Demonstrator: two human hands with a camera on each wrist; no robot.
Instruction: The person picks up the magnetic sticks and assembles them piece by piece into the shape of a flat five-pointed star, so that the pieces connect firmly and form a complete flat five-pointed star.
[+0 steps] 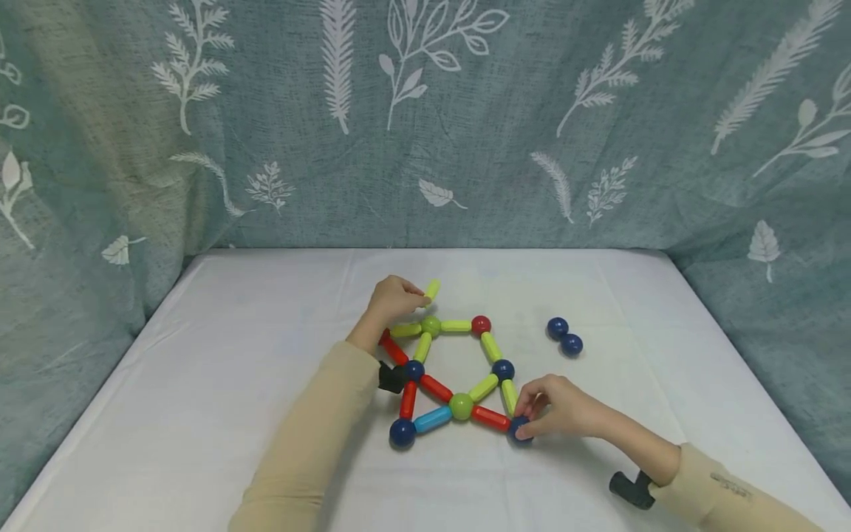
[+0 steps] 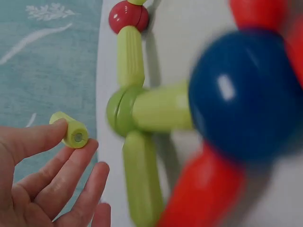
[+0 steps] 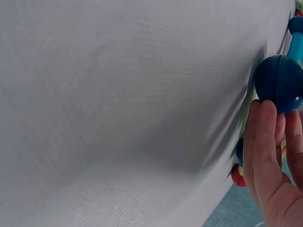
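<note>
My left hand [image 1: 394, 298] pinches a yellow-green magnetic rod [image 1: 433, 289] between thumb and fingers, above the far side of a flat frame of rods and balls. The rod's round metal end faces the camera in the left wrist view. Just below it is a light green ball [image 1: 431, 325] with yellow-green rods joined to it. My right hand [image 1: 558, 406] holds the dark blue ball [image 3: 277, 82] at the frame's near right corner, thumb and fingertips on it. A red rod [image 1: 490, 419] and a yellow-green rod [image 1: 509, 397] run to that ball.
Two loose dark blue balls [image 1: 571, 345] touch each other on the white cloth, right of the frame. A red ball [image 1: 481, 325] forms the frame's far right corner, and another blue ball [image 1: 402, 433] its near left corner. A patterned green curtain [image 1: 425, 148] hangs behind the table.
</note>
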